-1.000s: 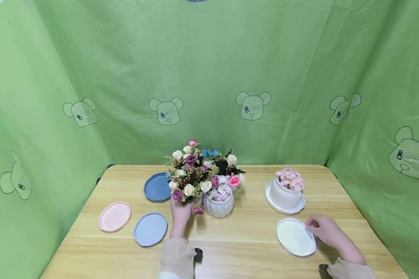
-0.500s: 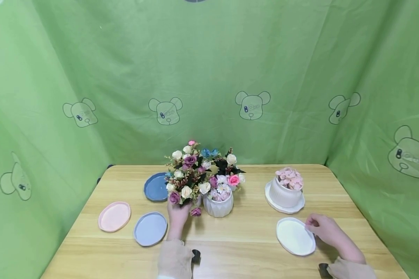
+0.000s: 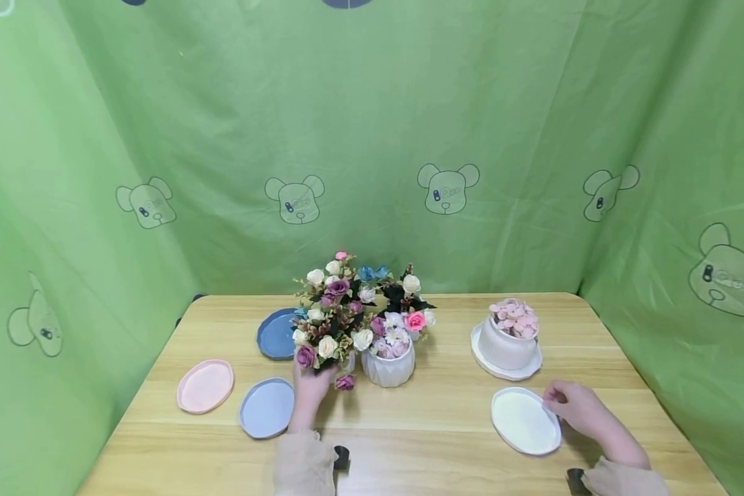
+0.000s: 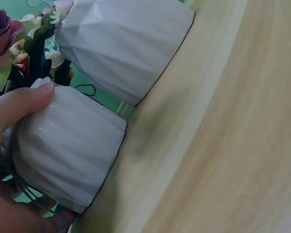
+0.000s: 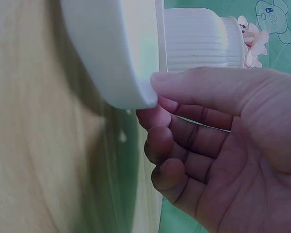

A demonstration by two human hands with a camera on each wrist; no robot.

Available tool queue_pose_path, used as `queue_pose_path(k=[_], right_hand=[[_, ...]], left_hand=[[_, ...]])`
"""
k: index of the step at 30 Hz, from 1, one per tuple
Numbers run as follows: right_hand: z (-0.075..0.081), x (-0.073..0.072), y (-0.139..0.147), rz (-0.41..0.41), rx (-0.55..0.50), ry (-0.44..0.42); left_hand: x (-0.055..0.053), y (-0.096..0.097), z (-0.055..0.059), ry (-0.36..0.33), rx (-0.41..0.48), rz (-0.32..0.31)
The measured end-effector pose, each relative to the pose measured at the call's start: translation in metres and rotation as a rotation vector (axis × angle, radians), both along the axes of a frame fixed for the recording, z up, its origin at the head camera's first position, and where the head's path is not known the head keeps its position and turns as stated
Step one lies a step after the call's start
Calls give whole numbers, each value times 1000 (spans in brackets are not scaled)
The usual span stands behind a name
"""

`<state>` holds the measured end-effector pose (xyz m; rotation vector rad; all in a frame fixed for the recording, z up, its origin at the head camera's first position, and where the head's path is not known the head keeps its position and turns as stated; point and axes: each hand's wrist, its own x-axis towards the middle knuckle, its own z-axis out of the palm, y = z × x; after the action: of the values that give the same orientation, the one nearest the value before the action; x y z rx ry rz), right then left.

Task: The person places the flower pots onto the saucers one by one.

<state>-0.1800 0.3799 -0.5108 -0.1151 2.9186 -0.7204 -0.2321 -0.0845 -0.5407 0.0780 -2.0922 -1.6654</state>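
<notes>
My left hand (image 3: 313,387) grips a white faceted flowerpot (image 4: 70,145) from the side, thumb at its rim, fingers round the far side. Its bouquet of purple and cream artificial roses (image 3: 328,320) spreads over the hand in the head view and hides most of the pot. Just right of it stands another white faceted pot (image 3: 388,365) with small pale pink and white flowers. At the right, thumb and index finger of my right hand (image 3: 576,408) pinch the rim of a white saucer (image 5: 104,48); the other fingers are curled beside it.
Behind the right hand, a ribbed white pot (image 3: 507,346) with pink blossoms stands on a white saucer (image 3: 482,362). Left lie blue (image 3: 275,335), pink (image 3: 204,387) and grey-lilac (image 3: 266,408) saucers. More flowers (image 3: 412,285) rise behind the middle pot. A green curtain (image 3: 372,138) surrounds the table.
My left hand and the rose pot have shifted slightly left and toward me, widening the gap to the neighbouring pot. My right hand and its saucer stay in place.
</notes>
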Motion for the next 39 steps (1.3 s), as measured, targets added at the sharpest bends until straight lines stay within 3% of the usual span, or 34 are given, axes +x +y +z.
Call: queue_pose_path(k=[8, 21, 33, 39], right_hand=[[0, 0, -1, -2, 2, -13], [-1, 0, 0, 1, -2, -6], [-1, -1, 0, -9, -4, -17], [-1, -1, 0, -8, -8, -23]], left_hand=[[-2, -3, 0, 39, -19, -30], [-1, -4, 0, 81, -32, -7], [2, -5, 15, 122, -27, -16], [3, -4, 26, 192, -14, -29]])
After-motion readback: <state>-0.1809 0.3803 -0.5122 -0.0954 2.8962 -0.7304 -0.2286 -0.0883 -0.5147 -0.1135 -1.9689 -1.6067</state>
